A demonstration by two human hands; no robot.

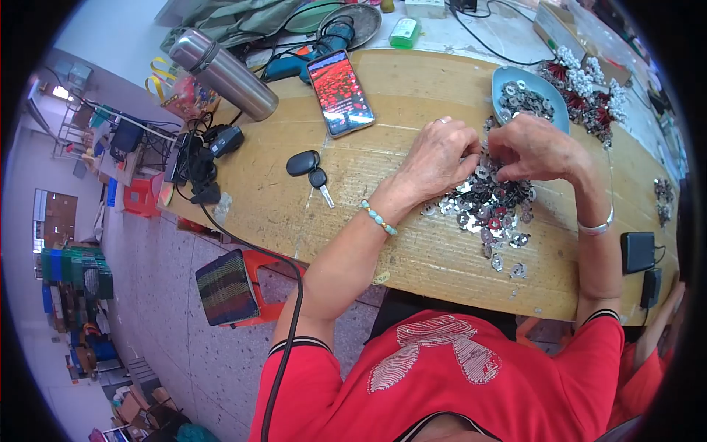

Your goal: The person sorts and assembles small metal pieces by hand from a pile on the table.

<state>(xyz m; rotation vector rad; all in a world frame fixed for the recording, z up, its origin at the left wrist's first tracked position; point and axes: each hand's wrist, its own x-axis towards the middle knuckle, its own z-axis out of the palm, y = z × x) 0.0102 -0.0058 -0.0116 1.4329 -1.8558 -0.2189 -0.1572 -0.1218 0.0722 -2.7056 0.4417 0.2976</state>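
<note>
Scuffed tan worktop (265, 191), speckled floor (169, 309) off to the left. Pile of small metal discs (492, 214) on the worktop by both hands, loose ones spread toward the near edge. Left hand (444, 151) at the pile's left side, fingers curled; can't tell if gripping a disc. Right hand (534, 149) over the pile's far end, thumb and fingers bent inward; grip hidden, can't tell. Blue dish (549, 84) just beyond right hand, more discs inside. Lit smartphone (341, 94) farther left.
</note>
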